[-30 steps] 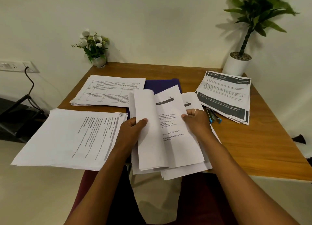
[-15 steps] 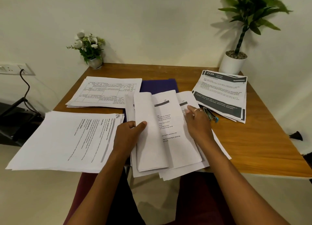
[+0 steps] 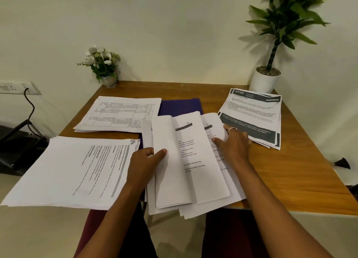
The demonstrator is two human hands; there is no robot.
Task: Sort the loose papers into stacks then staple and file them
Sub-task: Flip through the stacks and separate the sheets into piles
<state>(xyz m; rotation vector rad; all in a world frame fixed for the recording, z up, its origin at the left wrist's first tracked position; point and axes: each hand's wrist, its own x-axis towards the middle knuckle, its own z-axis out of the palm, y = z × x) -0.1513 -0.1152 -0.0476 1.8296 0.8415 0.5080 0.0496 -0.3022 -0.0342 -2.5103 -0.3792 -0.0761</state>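
A loose stack of white printed pages (image 3: 195, 161) lies in the middle of the wooden table (image 3: 290, 170), overhanging its front edge, with the top sheets folded back to the left. My left hand (image 3: 147, 161) pinches that folded bundle at its left edge, thumb on top. My right hand (image 3: 234, 143) rests flat, fingers spread, on the lower pages at the stack's right side. Three other paper piles lie around: one at the front left (image 3: 73, 170), a table-printed one behind it (image 3: 120, 114), and a dark-banded one at the right (image 3: 253, 116). A purple folder (image 3: 180, 106) shows behind the middle stack.
A small pot of white flowers (image 3: 102, 66) stands at the table's back left corner and a tall green plant in a white pot (image 3: 265, 79) at the back right. A wall socket with a black cable (image 3: 29, 103) is on the left.
My right hand has let go of the stack's right edge, opened and slid right and back to lie flat on the lower pages. The left hand keeps its hold on the folded sheets.
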